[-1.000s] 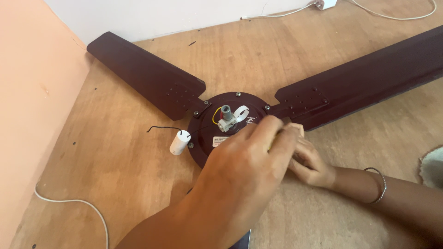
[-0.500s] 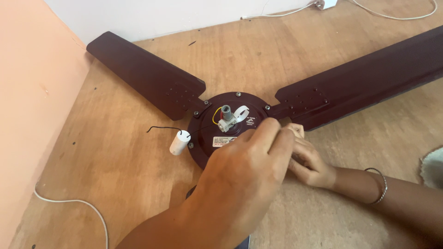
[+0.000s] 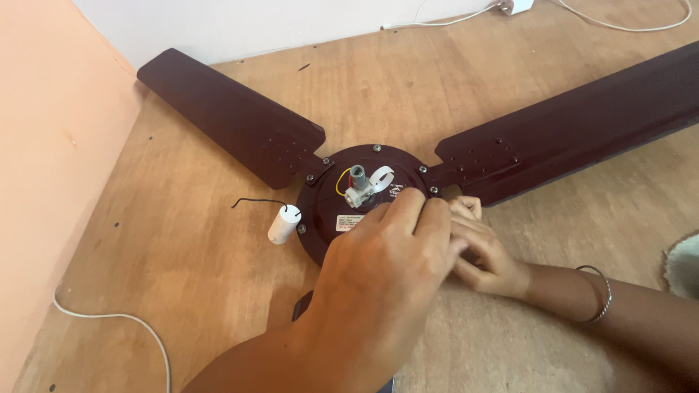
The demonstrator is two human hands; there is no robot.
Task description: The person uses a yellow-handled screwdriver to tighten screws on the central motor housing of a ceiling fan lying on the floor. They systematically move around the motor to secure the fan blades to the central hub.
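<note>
A dark maroon ceiling fan lies flat on the wooden floor. Its round motor housing (image 3: pixel 326 218) is in the middle, and two long blades (image 3: pixel 233 116) (image 3: pixel 582 124) show. A grey shaft stub (image 3: pixel 358 180) with a yellow wire stands at the hub's centre. My left hand (image 3: pixel 378 276) reaches in from below, fingers together and curled over the right half of the housing. My right hand (image 3: pixel 488 251), a thin bangle on its wrist, rests at the housing's right rim by the blade bracket. Its fingers are partly tucked under my left hand. Whatever lies under either hand is hidden.
A small white cylindrical capacitor (image 3: pixel 282 224) with a black wire lies just left of the housing. A white cable (image 3: pixel 116 320) curls along the orange wall at the left. Another white cable and plug (image 3: pixel 510 7) run along the far wall. A pale cloth edge (image 3: pixel 684 266) shows at the right.
My left hand's fingertips have drawn slightly left and down over the housing. My right hand and the fan stay where they were.
</note>
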